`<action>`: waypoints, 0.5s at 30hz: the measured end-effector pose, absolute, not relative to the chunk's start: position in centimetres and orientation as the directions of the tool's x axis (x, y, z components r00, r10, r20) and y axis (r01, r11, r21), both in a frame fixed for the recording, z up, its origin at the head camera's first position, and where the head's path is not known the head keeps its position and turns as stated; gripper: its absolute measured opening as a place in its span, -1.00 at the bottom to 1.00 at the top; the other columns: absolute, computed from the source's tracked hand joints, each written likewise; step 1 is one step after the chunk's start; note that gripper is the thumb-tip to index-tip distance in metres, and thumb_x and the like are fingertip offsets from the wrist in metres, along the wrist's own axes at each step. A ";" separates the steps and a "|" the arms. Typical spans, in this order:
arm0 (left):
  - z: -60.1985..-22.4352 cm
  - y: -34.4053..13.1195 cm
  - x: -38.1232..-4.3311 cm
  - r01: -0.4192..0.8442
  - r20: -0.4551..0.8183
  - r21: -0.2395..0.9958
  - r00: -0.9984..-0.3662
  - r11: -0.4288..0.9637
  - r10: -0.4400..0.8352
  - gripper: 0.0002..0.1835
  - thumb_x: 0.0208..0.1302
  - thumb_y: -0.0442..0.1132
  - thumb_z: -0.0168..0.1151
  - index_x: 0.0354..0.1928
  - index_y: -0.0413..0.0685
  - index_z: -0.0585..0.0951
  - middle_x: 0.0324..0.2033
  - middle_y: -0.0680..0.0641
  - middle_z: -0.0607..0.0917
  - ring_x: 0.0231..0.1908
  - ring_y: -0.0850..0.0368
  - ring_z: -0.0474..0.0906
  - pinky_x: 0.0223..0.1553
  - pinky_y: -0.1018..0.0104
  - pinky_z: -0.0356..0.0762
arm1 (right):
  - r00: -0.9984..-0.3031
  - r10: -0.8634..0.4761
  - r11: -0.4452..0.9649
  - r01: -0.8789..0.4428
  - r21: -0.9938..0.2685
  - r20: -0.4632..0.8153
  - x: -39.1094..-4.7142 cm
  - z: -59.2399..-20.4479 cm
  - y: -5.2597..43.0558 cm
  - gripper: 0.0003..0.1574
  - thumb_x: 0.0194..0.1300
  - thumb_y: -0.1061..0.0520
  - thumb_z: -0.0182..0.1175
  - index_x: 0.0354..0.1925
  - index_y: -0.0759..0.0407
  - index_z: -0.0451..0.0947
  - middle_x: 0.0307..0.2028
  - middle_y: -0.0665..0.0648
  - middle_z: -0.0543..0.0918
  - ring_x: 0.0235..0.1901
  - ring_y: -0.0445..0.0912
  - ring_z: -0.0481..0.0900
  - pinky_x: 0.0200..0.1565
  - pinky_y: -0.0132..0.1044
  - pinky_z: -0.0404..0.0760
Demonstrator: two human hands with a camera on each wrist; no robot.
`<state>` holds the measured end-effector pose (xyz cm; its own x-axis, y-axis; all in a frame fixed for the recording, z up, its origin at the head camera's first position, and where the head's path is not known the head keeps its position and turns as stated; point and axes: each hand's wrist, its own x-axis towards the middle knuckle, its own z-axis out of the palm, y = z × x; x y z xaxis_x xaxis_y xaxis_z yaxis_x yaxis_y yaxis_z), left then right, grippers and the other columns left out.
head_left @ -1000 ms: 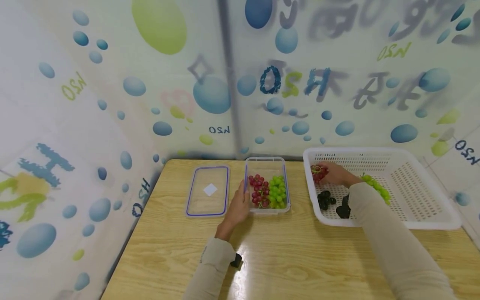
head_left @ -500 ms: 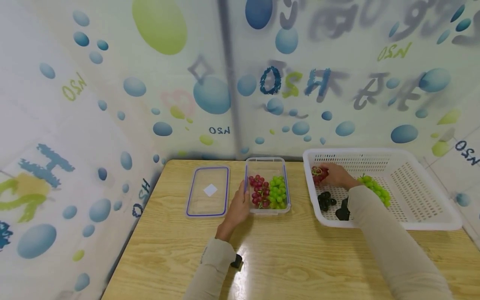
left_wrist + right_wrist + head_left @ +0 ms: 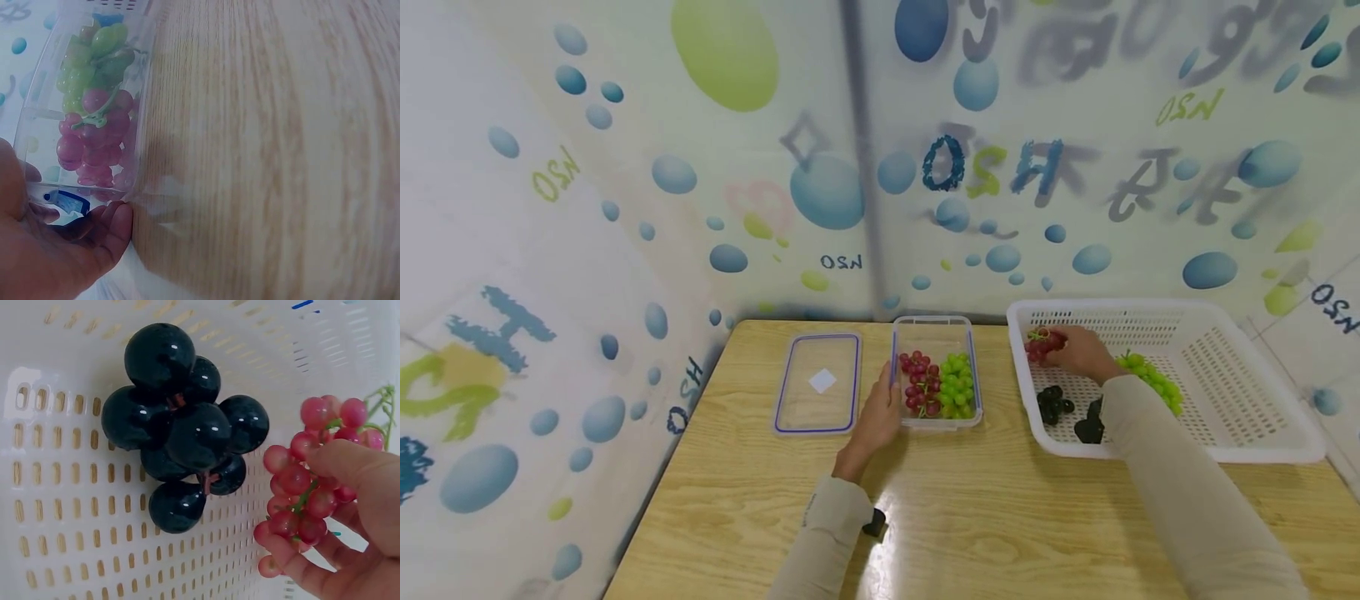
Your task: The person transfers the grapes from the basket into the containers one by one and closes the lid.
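Red grapes [image 3: 1043,345], one bunch, are being held at ten o'clock inside a white slatted basket [image 3: 1247,375]. Wood grain is running across the surface [image 3: 970,517] beneath everything. The basket is sitting at three o'clock from a clear box [image 3: 932,337], probably keeping the reach short. The box's blue-edged lid [image 3: 817,410] is lying flat at nine o'clock from it, presumably leaving its top free. At the box's eight o'clock, the left hand [image 3: 877,412] is resting loosely curved fingers against the side wall, not closing round it, likely to steady it. The right hand [image 3: 1081,354] is pinching the bunch between thumb and curled fingers, seemingly lightly, perhaps to spare the fruit; whether the bunch is touching the basket is hard to tell. Green grapes [image 3: 1153,383] are lying mid-basket; black grapes [image 3: 200,434] are lying near its nine o'clock, just below the held bunch. Inside the box, a red bunch [image 3: 923,390] and a green bunch [image 3: 956,387] are sharing the near half side by side, apparently leaving the far part free. Compared with half a second ago, the held bunch is sitting slightly nearer twelve o'clock; box and lid are staying put.
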<state>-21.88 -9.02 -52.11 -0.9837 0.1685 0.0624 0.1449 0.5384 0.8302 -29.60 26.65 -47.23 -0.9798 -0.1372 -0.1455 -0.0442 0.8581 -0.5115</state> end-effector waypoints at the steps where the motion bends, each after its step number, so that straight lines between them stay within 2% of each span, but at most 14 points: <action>1: -52.1 -9.0 -21.9 0.145 0.063 0.831 -0.984 0.537 0.169 -0.43 0.61 -0.26 -0.32 0.53 -0.33 -0.05 0.38 -0.44 0.28 0.40 -0.33 0.20 0.40 -0.18 0.16 | -0.981 -0.127 0.860 -0.036 -0.510 -0.144 -29.6 -47.1 26.7 -0.46 0.28 0.17 0.21 0.18 0.38 0.44 -0.08 0.42 0.57 -0.12 0.21 0.48 -0.03 0.13 0.49; 7: -52.0 -8.9 -21.8 0.119 0.035 0.831 -0.986 0.544 0.162 -0.42 0.61 -0.24 -0.32 0.54 -0.31 -0.06 0.42 -0.42 0.23 0.42 -0.32 0.15 0.41 -0.18 0.13 | -0.987 -0.076 0.866 0.005 -0.500 -0.141 -29.4 -46.1 27.2 -0.22 0.36 0.03 0.15 0.36 0.47 0.23 0.04 0.52 0.53 -0.07 0.28 0.51 0.02 0.17 0.51; 15: -51.9 -8.9 -21.8 0.117 0.030 0.837 -0.985 0.535 0.168 -0.41 0.62 -0.23 -0.33 0.56 -0.26 -0.09 0.43 -0.43 0.21 0.43 -0.31 0.13 0.41 -0.19 0.12 | -0.992 -0.018 0.837 0.053 -0.545 -0.125 -29.4 -44.9 27.2 -0.21 0.37 -0.05 0.16 0.35 0.42 0.25 0.13 0.54 0.49 0.05 0.32 0.49 0.13 0.24 0.47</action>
